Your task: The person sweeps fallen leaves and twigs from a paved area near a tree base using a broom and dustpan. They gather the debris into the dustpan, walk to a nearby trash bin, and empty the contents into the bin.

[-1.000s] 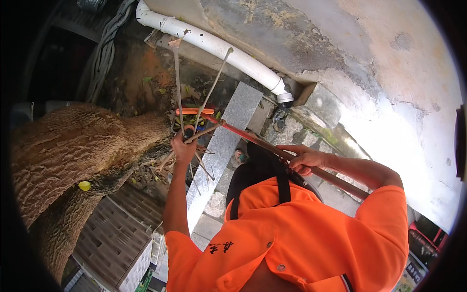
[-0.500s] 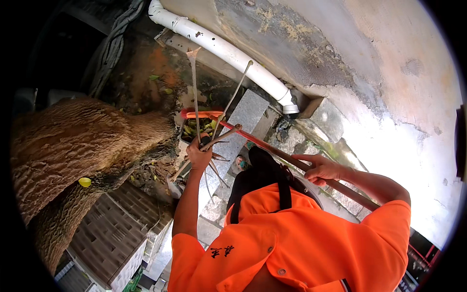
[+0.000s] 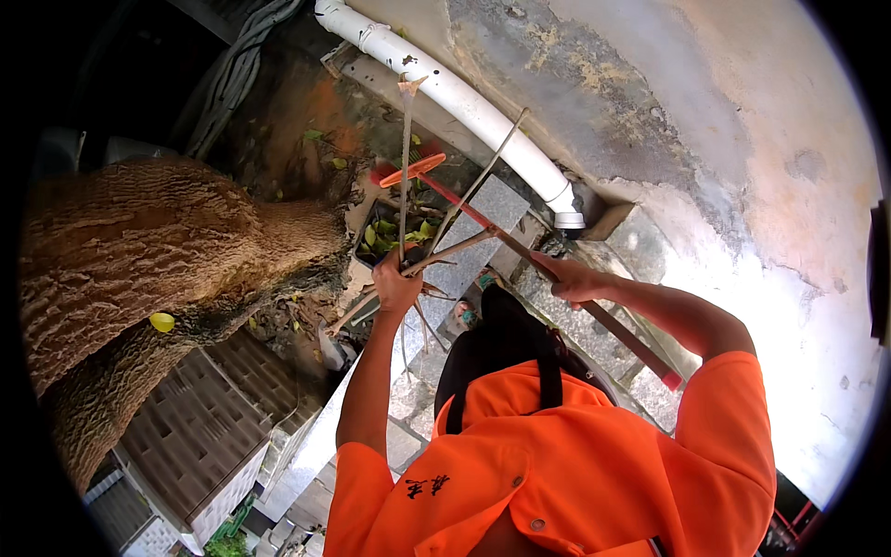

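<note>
Broom point(image 3: 513, 244) shifted forward; right hand point(image 3: 568, 280) grips; shirt point(image 3: 580, 455) (black characters point(image 3: 427, 485))

The frame's centre shows one left hand point(image 3: 397, 286), one right hand point(image 3: 568, 279), one long-handled tool point(image 3: 624, 338), at least three long stalks point(image 3: 406, 153) and one dark container point(image 3: 361, 252); upper centre, one white pipe point(image 3: 473, 113); left, one yellow leaf point(image 3: 162, 322).

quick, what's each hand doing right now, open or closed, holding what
Left hand: closed, holding thin branches; anything else in its grip can't be told.
Right hand: closed around a long pole.
</note>
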Tool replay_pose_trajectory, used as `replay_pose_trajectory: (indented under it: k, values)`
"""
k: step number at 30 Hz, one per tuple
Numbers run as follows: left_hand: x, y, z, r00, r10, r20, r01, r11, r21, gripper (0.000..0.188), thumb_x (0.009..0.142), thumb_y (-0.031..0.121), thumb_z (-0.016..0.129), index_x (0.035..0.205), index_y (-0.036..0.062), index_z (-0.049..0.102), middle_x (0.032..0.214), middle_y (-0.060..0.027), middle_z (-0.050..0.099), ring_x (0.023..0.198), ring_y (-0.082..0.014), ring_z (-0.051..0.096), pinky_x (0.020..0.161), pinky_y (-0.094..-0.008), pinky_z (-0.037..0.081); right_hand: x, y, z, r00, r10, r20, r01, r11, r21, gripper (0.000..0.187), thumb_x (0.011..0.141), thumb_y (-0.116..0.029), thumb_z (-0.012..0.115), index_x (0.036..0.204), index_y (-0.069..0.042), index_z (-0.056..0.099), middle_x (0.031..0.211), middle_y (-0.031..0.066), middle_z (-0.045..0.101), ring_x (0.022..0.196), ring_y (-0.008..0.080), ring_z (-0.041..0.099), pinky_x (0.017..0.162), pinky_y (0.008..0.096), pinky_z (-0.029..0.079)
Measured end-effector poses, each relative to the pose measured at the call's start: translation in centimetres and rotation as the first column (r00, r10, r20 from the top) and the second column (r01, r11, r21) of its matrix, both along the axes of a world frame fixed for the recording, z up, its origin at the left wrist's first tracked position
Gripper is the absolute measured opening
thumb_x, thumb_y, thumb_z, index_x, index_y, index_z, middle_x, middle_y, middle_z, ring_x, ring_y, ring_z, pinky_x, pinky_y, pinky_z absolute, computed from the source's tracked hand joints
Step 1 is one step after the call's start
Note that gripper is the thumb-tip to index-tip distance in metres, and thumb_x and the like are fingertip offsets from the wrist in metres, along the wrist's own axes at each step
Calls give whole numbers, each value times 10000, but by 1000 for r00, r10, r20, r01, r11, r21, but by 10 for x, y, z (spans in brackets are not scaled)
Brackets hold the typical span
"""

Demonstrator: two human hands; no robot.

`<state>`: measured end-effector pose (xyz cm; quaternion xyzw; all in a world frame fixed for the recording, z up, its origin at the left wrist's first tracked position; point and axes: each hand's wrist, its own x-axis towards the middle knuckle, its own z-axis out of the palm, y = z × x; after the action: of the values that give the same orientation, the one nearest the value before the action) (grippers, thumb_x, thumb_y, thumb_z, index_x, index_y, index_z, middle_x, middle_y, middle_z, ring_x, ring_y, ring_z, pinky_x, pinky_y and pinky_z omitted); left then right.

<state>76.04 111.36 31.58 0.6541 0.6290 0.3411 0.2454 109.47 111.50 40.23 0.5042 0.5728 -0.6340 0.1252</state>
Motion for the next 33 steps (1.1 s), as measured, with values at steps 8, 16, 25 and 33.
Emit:
replay_pose_trajectory:
  k: [8,16,25,33]
  values:
    - [9,-7,-2,999,-36,9,37,997,-68,253,680,79,721,927,62,669,788,-144,660,699,-320,641,617,-385,508,22,-87,43,643,-765,-37,435,405,-804,782,837,72,451,1468,-310,190,543,26,386,383,76,337,338,225,289]
    - [-51,-33,-2,950,93,299,-24,974,-226,242,695,-9,716,919,59,653,787,-82,659,655,-167,641,548,-315,519,21,-122,47,586,-800,-131,405,429,-807,812,815,81,466,1489,-204,115,561,32,410,384,97,354,346,235,296]
    - [-66,-84,71,921,-18,389,30,999,-25,281,683,-110,674,927,11,603,839,-26,600,759,-106,578,700,-277,474,39,-146,120,870,-444,-215,245,768,-592,804,808,25,500,1490,-156,115,549,-9,431,398,89,412,372,240,324]
    - [-84,-203,105,889,202,412,-190,979,-70,324,607,-152,641,867,24,557,877,-72,595,771,-144,554,710,-287,459,41,-148,170,958,-239,-159,113,823,-556,776,829,12,486,1490,-155,115,525,-17,419,391,86,414,387,247,337]
